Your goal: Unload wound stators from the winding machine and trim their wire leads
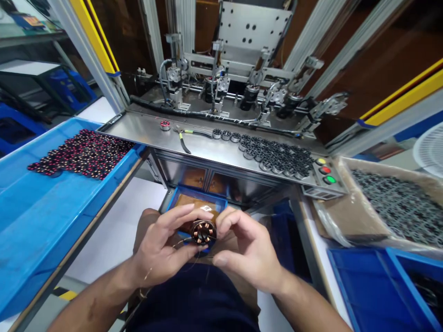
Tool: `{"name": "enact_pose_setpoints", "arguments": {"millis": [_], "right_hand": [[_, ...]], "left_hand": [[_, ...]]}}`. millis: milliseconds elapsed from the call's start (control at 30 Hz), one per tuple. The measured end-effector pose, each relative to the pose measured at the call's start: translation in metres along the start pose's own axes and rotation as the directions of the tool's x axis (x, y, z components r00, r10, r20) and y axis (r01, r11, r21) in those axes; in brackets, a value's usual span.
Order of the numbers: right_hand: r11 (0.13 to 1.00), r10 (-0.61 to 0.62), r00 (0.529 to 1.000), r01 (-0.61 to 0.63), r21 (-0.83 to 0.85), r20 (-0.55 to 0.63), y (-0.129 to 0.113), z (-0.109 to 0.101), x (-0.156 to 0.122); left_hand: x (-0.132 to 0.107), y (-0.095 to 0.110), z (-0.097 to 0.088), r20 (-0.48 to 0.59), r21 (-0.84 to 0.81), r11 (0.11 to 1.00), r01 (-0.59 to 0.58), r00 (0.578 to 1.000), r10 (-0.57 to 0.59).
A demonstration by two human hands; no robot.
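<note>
A small round stator wound with copper wire sits between both hands, low in the middle of the head view. My left hand cups it from the left, fingers curled round its edge. My right hand pinches its right side with thumb and fingertips. Thin loose copper wire trails from the stator down over my left palm and lap. Straight below the hands lies a small blue bin with a brown bottom.
A steel shelf carries one wound stator, cutters and several bare dark stators. Left, a blue tray holds several wound stators. Right, a lined carton of bare stators, three coloured buttons, blue bins.
</note>
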State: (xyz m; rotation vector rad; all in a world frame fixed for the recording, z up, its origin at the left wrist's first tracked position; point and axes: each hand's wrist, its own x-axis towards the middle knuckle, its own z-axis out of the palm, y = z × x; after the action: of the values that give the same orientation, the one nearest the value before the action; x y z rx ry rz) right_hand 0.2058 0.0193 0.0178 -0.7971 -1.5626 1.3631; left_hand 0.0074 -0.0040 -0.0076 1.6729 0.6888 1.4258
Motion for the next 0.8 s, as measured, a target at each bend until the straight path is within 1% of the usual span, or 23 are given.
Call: {"name": "enact_pose_setpoints", "arguments": {"millis": [67,133,233,333,400,500,600,633,700,767,800], "right_hand": [[1.000,-0.008,1.000,0.008,0.018,0.002,-0.002,0.007,0.002],[0.999,-0.008,1.000,0.008,0.035,-0.007,-0.001,0.012,0.001],[0.997,-0.011,0.998,0.016,0.079,-0.065,0.003,0.015,-0.001],[0.994,-0.023,0.993,0.035,0.107,-0.112,0.006,0.015,-0.004],[0.993,-0.033,0.992,0.046,0.106,-0.119,0.006,0.016,-0.005],[0.992,-0.050,0.990,0.064,0.107,-0.129,0.006,0.018,-0.007],[0.993,-0.047,0.989,0.061,0.098,-0.138,0.008,0.021,-0.009],[0.994,-0.042,0.989,0.055,0.093,-0.139,0.008,0.022,-0.010],[0.995,-0.029,0.990,0.042,0.089,-0.139,0.011,0.023,-0.012],[0.995,-0.017,0.990,0.031,0.096,-0.140,0.013,0.023,-0.012],[0.994,-0.012,0.990,0.027,0.104,-0.143,0.013,0.023,-0.012]], "left_hand": [[0.000,0.001,0.002,0.015,-0.004,1.000,0.003,1.000,-0.003],[0.000,0.003,0.002,0.013,-0.028,0.999,0.030,0.999,-0.030],[0.001,0.007,0.000,-0.002,-0.112,0.982,0.153,0.988,-0.154],[0.004,0.008,-0.002,0.014,-0.233,0.928,0.292,0.955,-0.297],[0.006,0.007,-0.003,0.042,-0.309,0.886,0.345,0.936,-0.349],[0.008,0.003,-0.001,0.089,-0.412,0.825,0.385,0.919,-0.384],[0.010,-0.001,0.003,0.079,-0.475,0.793,0.381,0.916,-0.392],[0.010,-0.001,0.004,0.050,-0.463,0.806,0.369,0.919,-0.391],[0.009,0.000,0.007,-0.039,-0.354,0.876,0.327,0.931,-0.363],[0.008,0.001,0.009,-0.118,-0.175,0.952,0.250,0.955,-0.273],[0.007,0.002,0.009,-0.148,-0.088,0.975,0.202,0.966,-0.213]]}}
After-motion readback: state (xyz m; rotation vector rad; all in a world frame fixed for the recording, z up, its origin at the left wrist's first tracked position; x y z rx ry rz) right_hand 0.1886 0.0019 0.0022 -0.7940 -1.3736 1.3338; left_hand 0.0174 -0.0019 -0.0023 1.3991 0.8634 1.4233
